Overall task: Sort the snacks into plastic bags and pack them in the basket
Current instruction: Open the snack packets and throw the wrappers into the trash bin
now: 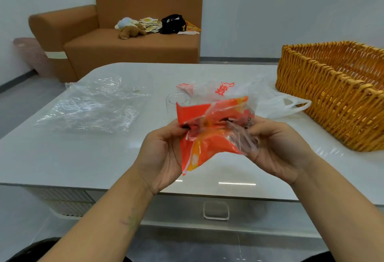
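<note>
Above the front of the white table (87, 157) I hold red and orange snack packets (204, 145) wrapped in a thin clear plastic bag (242, 137). My left hand (164, 151) pinches the packets and film on the left side. My right hand (278, 147) grips the bunched film on the right. A woven orange basket (324, 95) stands at the table's right, with its inside hidden from here.
A flat pile of clear plastic bags (91, 106) lies at the table's left. A white bag with red print (270, 99) and a clear glass (177, 101) sit behind my hands. Beyond the table stands a brown sofa (128, 39) with clutter on it.
</note>
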`<control>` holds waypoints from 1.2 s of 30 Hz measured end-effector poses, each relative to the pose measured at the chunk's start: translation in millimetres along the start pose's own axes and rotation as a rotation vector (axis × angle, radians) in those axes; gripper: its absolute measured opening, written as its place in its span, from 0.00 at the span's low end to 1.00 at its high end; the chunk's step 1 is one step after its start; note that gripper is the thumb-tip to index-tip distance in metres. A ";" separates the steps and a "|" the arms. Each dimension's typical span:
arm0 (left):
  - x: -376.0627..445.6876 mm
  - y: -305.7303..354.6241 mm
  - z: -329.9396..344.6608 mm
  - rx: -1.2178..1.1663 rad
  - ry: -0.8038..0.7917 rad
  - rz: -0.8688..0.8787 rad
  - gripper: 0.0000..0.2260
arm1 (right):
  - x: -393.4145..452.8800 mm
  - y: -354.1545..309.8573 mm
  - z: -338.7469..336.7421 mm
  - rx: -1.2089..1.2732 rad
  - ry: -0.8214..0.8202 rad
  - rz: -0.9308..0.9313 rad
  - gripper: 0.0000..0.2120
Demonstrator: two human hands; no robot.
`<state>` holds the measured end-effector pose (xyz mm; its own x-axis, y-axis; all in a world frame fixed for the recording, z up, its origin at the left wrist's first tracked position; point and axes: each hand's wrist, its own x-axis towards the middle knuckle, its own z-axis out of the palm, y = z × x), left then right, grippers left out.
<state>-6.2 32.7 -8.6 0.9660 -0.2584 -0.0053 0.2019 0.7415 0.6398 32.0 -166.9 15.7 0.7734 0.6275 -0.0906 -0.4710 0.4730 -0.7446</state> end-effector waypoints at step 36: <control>2.8 -17.8 -0.6 0.817 0.420 0.091 0.12 | 9.3 33.6 3.5 -1.095 0.547 -0.605 0.16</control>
<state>-7.0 19.1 -20.6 0.9841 0.1434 -0.1047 0.1001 0.0389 0.9942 21.8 -143.1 -7.8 0.9248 0.0557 0.3764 0.3748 -0.3040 -0.8759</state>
